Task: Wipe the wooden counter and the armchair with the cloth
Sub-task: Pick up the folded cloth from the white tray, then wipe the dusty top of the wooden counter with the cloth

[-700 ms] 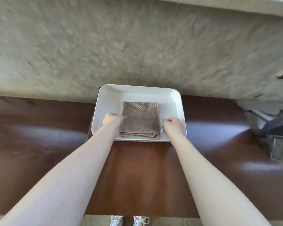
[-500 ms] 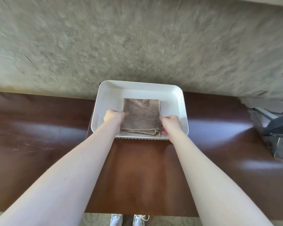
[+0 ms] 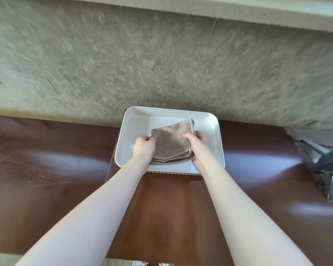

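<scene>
My left hand [image 3: 144,148] and right hand [image 3: 199,145] pinch the folded cloth [image 3: 171,144] (lifting it from the white tray [image 3: 215,143]) at the tabletop's [image 3: 65,169] far edge for wiping.

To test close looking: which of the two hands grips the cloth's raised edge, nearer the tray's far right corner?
The right hand; the left hand holds the cloth's lower side.
</scene>
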### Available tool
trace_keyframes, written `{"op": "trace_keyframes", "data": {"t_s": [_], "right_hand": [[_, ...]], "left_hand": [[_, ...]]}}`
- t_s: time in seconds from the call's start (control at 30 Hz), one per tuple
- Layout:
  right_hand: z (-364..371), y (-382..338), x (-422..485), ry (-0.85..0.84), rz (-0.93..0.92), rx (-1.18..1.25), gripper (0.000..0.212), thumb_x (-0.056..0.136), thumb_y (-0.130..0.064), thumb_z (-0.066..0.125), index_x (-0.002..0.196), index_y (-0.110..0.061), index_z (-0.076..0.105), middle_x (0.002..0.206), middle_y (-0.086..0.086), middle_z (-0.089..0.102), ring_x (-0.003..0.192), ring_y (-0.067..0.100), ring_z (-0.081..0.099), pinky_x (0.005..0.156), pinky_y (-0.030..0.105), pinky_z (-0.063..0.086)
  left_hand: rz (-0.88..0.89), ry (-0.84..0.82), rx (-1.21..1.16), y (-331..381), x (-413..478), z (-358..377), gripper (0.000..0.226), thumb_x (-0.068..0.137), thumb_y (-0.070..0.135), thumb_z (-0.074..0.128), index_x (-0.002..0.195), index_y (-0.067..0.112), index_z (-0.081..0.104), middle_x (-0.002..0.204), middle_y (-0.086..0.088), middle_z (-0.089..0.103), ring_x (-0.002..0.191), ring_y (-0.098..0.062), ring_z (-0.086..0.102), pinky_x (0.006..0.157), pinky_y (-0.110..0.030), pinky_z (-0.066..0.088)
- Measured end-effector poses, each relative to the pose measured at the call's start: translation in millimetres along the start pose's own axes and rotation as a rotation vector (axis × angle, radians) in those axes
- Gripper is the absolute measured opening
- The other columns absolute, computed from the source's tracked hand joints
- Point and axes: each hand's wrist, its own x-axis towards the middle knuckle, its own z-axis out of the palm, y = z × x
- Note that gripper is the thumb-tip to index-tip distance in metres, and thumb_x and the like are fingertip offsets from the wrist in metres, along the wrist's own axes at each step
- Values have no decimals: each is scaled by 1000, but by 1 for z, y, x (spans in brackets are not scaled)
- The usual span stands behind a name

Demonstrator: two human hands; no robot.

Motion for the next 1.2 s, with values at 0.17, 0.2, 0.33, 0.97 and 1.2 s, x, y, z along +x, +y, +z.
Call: {"op": "trace_keyframes", "data": {"t_s": [0.17,0.2,0.33,0.97,1.2], "right_hand": [[3,-30,-27,-163,28,284,11,86,1,56,82,-10,57,79,12,65,68,23,62,65,32,47],[6,-38,-35,-183,16,306,11,86,1,55,83,-9,58,79,12,65,67,22,62,64,32,48],[23,-70,-67,-271,-48,300,15,87,0,55,79,-13,57,73,8,65,62,20,62,60,31,50],[235,-47,-276,-1067,8,13,31,86,4,58,112,-8,67,108,14,71,97,28,67,90,48,51],[305,3,-359,-1205,48,-97,38,85,5,58,119,-10,66,104,8,76,93,21,71,84,38,56]], "left_hand": [[80,33,-147,23,-29,-19,29,85,29,63,101,5,61,100,-15,70,95,-30,66,90,-44,52],[108,58,-175,29,-35,-25,28,85,28,63,102,5,61,101,-15,70,96,-30,66,91,-45,52],[216,161,-309,52,-60,-59,18,85,20,63,98,9,61,101,-16,70,98,-32,66,91,-47,51],[400,770,-758,-33,-238,-347,10,84,8,66,81,18,65,78,5,70,74,-10,63,71,-27,52],[377,916,-958,-110,-286,-422,10,84,9,65,93,14,68,93,-3,75,86,-14,70,73,-26,53]]}}
